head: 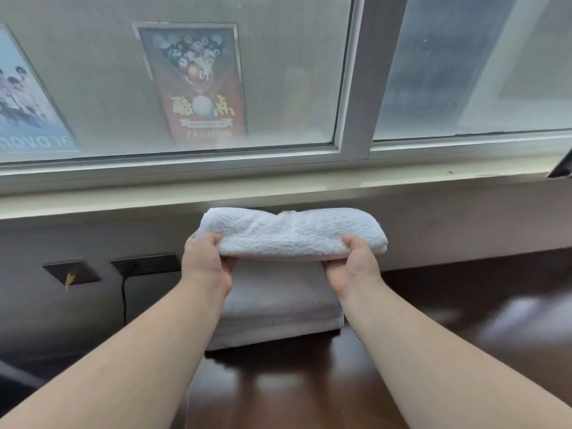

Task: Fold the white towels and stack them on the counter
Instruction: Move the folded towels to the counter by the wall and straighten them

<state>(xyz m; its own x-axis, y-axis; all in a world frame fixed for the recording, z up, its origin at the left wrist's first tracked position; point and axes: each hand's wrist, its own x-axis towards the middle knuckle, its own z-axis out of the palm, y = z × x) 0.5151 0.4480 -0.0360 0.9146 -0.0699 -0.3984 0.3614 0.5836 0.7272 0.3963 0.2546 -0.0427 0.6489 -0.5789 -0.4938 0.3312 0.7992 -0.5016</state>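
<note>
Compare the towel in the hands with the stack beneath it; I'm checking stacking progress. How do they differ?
The held towel is off the counter, gripped at its ends by the left hand and right hand; the towel stack rests on the dark counter. The held towel is brightly lit; the stack lies shaded. Both are white, folded terry.

only readable stuff is on the posters behind the window glass: the billiard-ball poster [193, 85] has two big yellow chinese characters, looks like 酷 and 点, plus a small line starting with "24". the blue poster [28, 109] shows mirrored letters, something like "ovo"
</note>
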